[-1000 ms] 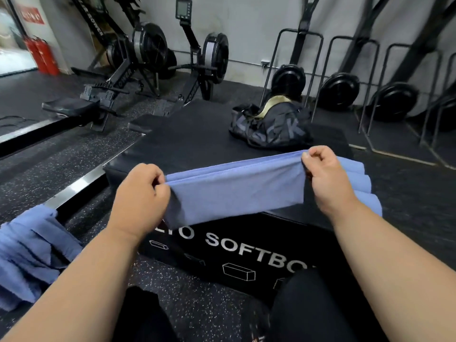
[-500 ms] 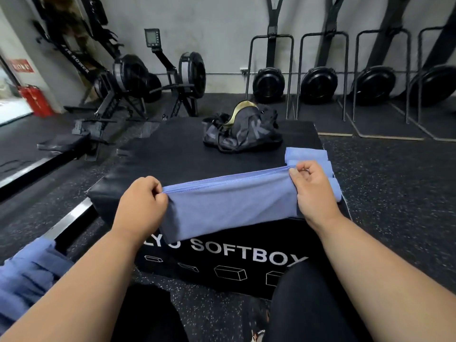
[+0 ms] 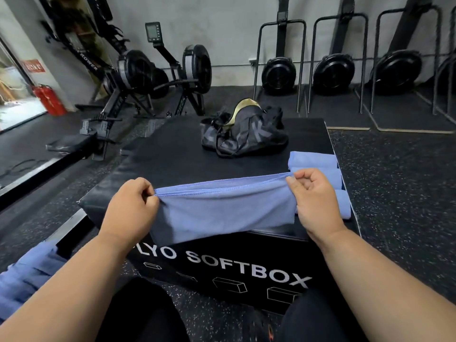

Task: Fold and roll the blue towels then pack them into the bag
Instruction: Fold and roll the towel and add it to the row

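A folded blue towel [image 3: 224, 211] hangs stretched between my hands over the near edge of the black soft box [image 3: 172, 154]. My left hand [image 3: 130, 208] pinches its left top corner. My right hand [image 3: 313, 201] pinches the right top corner. Three rolled blue towels [image 3: 318, 161] lie side by side on the box's right edge, partly hidden behind my right hand. A dark duffel bag [image 3: 244, 134] with a gold lining sits open at the back of the box.
A heap of unfolded blue towels [image 3: 27, 280] lies by my left arm on the speckled floor. Rowing machines [image 3: 148, 77] stand at back left, racks with black fans [image 3: 330, 70] along the wall. My knees are below the box front.
The towel stays gripped at both corners and has dropped slightly toward the box. My head turned, bringing the bag and rolled towels more to the centre.
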Motion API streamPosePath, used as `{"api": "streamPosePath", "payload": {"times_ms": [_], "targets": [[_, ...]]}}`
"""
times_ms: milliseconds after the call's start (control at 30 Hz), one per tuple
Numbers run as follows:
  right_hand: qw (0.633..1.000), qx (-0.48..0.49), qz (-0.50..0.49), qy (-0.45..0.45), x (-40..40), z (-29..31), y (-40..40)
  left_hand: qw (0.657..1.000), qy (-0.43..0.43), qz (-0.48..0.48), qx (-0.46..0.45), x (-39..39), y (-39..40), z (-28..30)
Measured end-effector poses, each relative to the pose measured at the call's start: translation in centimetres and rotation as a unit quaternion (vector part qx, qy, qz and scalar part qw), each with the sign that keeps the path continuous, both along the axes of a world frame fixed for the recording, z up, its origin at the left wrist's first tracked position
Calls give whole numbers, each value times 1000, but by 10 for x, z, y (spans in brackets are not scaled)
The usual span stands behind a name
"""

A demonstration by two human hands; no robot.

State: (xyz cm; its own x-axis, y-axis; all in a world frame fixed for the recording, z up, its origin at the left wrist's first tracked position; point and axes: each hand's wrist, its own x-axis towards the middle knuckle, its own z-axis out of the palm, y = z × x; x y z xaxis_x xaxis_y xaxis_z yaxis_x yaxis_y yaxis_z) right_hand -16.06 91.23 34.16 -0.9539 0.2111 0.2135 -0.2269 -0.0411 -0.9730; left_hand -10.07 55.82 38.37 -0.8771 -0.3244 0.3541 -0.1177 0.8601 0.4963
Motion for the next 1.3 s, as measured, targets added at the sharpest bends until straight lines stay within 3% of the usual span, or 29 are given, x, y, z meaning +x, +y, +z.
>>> {"api": "streamPosePath", "payload": {"times_ms": [200,333,400,533,633,733,967,1200,1300], "targets": [[1000,-3,-19,1,-16,25,10,996,-32,3,85,-11,3,17],[995,81,-44,-33,-42,36,11,991,-77,-11,110,-54,0,8],[979,173,-41,-99,-60,23,9,988,-125,-11,89,-84,-7,-16],[945,222,53,-236,-80,-38,13,969,-223,-8,104,-108,-15,-77],[930,300,59,-204,-77,-56,7,969,-207,-18,133,-100,-9,-103],[922,343,48,-174,-73,-61,0,975,-189,-39,108,-93,-10,-114],[889,424,14,-171,-78,-70,-16,978,-175,-59,101,-98,-32,-124],[862,461,-7,-210,-95,-60,-20,976,-187,-64,96,-110,-39,-136],[867,449,-20,-214,-96,-60,-21,972,-197,-75,109,-113,-44,-136]]}}
